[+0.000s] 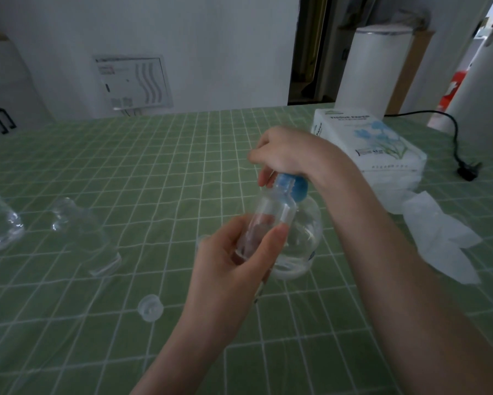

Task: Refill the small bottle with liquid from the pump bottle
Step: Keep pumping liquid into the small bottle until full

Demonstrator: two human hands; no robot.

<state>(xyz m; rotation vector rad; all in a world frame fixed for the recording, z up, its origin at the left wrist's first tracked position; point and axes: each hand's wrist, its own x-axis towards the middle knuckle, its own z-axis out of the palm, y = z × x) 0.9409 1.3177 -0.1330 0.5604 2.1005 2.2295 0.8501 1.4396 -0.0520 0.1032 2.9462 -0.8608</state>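
My left hand (234,260) grips a small clear bottle (271,215), tilted with its open neck up against the blue nozzle of the pump bottle. The pump bottle (302,243) is clear and round and stands on the green checked tablecloth (125,166) just behind the small bottle. My right hand (285,152) rests on top of its blue pump head (292,186), fingers curled over it. A small clear cap (150,307) lies on the cloth to the lower left of my left hand.
Other clear containers lie at the left: a large one (0,223) at the edge and a smaller one (83,232) on its side. A tissue pack (367,143) and loose tissue (444,238) sit at the right, a black cable (456,143) behind.
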